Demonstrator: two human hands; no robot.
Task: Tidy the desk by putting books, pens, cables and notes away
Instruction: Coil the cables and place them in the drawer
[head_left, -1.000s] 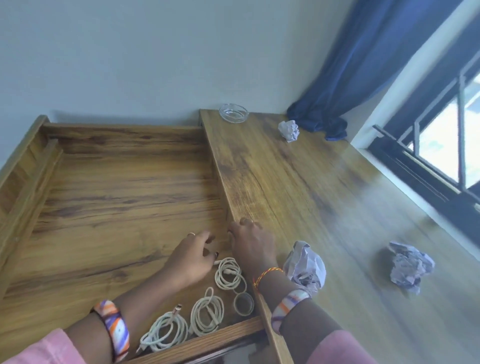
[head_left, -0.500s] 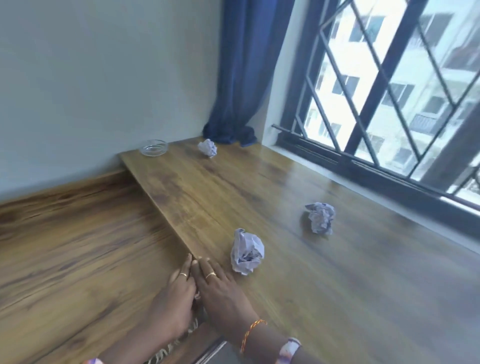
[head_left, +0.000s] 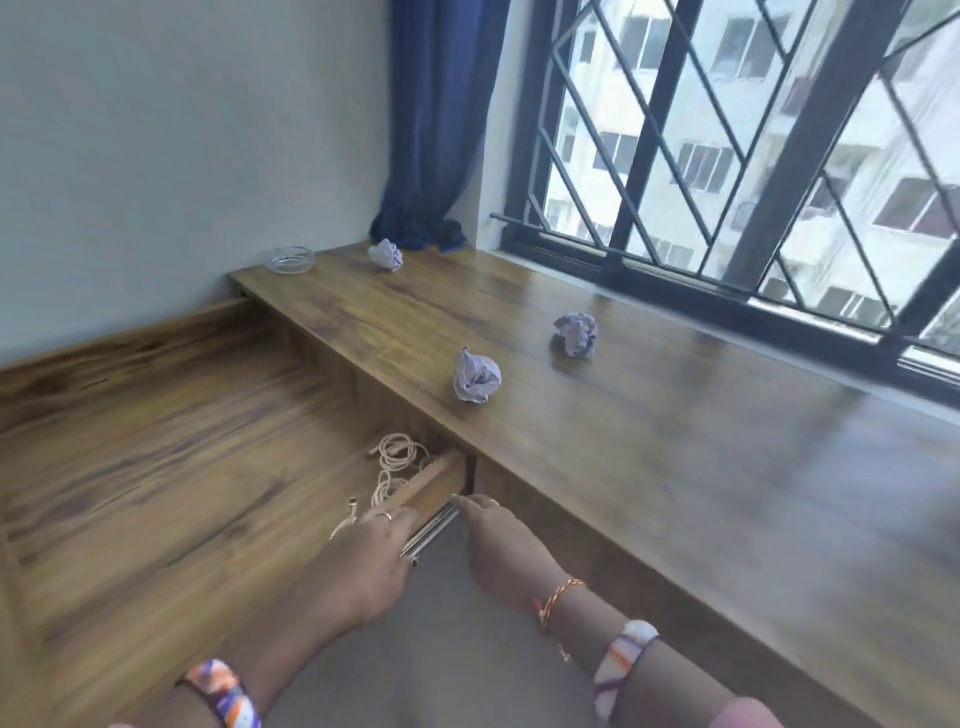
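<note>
Both our hands at the drawer front

Our left hand (head_left: 371, 551) lays fairly straight fingers on the drawer (head_left: 431, 480) rim; our right hand (head_left: 501, 551) touches its corner, fingers extended. Coiled white cables (head_left: 397, 454) lie inside.

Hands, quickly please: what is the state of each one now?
Left hand: open, fingers on the wooden drawer front.
Right hand: open, fingertips at that drawer front, holding nothing.

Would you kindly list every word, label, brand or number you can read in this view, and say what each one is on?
None can be read.
The crumpled paper balls on the desk: bluish marks only, too blurred to tell if they are writing.
The coiled cables, glass dish and patterned wristbands: no lettering visible.
The building outside the window: no signs visible.
</note>
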